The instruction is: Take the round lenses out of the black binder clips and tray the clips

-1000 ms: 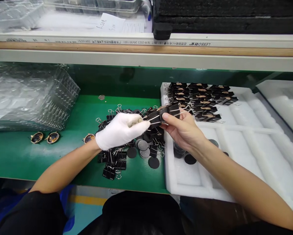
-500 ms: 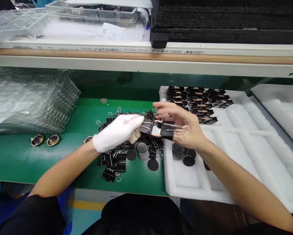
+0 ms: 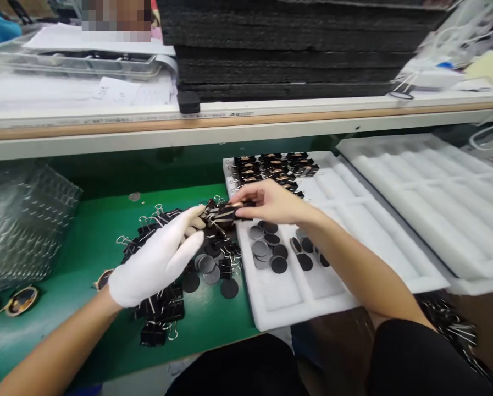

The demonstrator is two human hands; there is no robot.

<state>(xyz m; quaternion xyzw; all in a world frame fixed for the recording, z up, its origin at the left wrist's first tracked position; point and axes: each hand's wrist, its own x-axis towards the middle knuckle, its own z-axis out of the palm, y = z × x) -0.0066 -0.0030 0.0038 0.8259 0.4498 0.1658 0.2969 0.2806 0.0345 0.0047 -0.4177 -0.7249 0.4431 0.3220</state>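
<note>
My right hand (image 3: 269, 203) is bare and pinches a clamped pair of black binder clips (image 3: 225, 214) at the left edge of the white foam tray (image 3: 266, 322). My left hand (image 3: 159, 258), in a white glove, is just left of these clips with thumb and fingers apart. Whether its fingertips still touch them I cannot tell. Below and around my left hand lies a pile of loose binder clips (image 3: 161, 311). Dark round discs (image 3: 230, 288) lie beside the pile, and more discs (image 3: 279, 264) sit in the tray. Rows of clipped pieces (image 3: 275, 165) fill the tray's far left part.
Stacked clear plastic trays (image 3: 19, 231) stand at the left, with sunglass-like round frames (image 3: 21, 301) before them. A second foam tray (image 3: 427, 209) lies at the right. A shelf edge (image 3: 106, 135) crosses behind, bearing a black foam stack (image 3: 295, 49).
My right hand has carried the clips away from the gloved hand's grip, turning them. My left hand's fingers have opened. The camera view has swung to the right.
</note>
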